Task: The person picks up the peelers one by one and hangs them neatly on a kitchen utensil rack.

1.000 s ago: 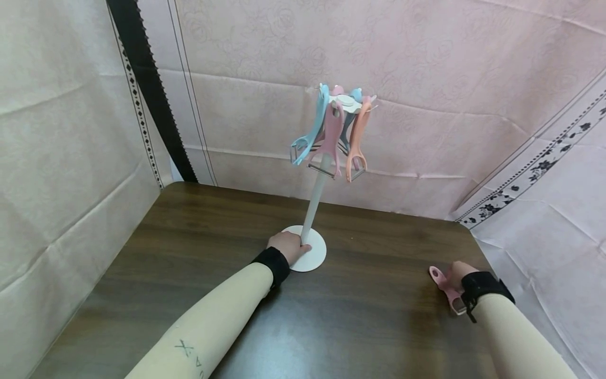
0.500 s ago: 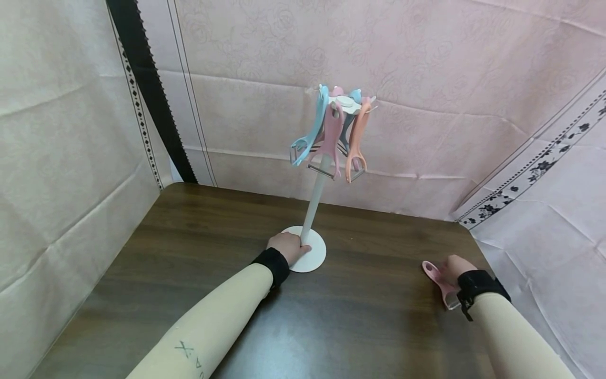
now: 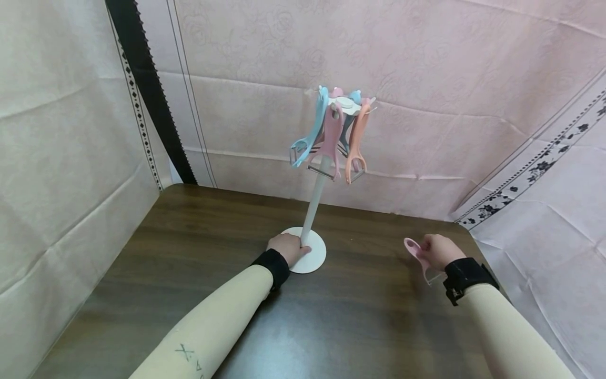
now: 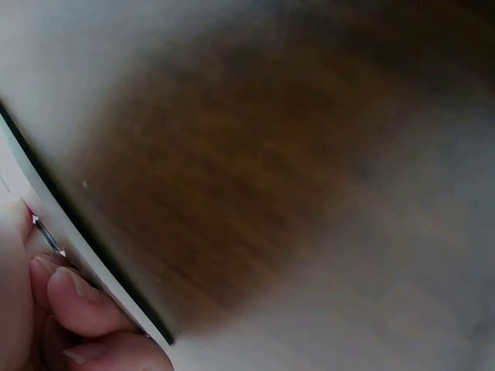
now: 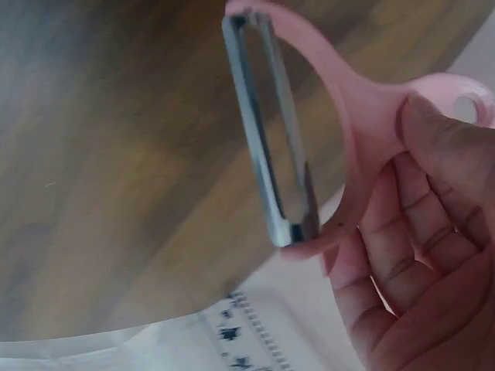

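Note:
A white rotating stand (image 3: 313,208) rises from a round base (image 3: 316,255) on the table. My left hand (image 3: 286,247) grips the foot of its pole, thumb over the base; in the left wrist view, curled fingers (image 4: 89,305) show beside the base's edge. My right hand (image 3: 441,249) pinches a pink Y-shaped peeler (image 5: 379,116) by its handle, thumb on one face, metal blade pointing back toward the wrist. From the stand's top hang several peelers, among them a light blue one (image 3: 316,126), a pink one (image 3: 333,134) and an orange one (image 3: 360,134).
The brown wooden table (image 3: 199,237) spreads under both hands. Pale cloth (image 3: 246,121) hangs behind it and along both sides, with a black strip (image 3: 151,89) at the left corner.
My right hand has lifted the pink peeler and carried it left and toward the back of the table. The left hand and the stand have stayed in place.

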The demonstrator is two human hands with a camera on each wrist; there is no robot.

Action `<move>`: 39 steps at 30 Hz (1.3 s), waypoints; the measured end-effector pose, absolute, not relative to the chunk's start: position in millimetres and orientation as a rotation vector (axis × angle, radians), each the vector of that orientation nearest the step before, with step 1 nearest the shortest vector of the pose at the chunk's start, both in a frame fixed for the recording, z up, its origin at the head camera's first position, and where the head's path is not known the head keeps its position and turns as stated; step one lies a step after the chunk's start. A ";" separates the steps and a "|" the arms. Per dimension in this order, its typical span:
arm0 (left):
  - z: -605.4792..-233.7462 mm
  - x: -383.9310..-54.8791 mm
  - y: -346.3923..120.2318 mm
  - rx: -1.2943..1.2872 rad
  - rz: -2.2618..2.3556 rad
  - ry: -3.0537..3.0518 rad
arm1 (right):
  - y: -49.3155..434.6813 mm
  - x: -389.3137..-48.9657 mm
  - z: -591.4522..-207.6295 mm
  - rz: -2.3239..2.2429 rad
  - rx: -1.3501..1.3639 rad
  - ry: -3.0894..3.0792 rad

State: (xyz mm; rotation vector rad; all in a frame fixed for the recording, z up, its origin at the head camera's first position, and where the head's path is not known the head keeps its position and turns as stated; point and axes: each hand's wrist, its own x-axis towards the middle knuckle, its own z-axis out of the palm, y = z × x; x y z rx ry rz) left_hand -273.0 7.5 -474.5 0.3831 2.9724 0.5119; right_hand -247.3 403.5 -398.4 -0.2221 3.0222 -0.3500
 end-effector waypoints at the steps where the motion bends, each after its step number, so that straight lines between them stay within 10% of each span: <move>1: -473.1 -272.0 7.6 0.385 0.515 2.971 | 398.7 -247.9 -395.9 -0.365 -0.249 3.035; 39: -467.2 -266.8 5.0 0.429 0.547 2.979 | 291.0 -228.7 -293.2 -0.666 -0.599 3.328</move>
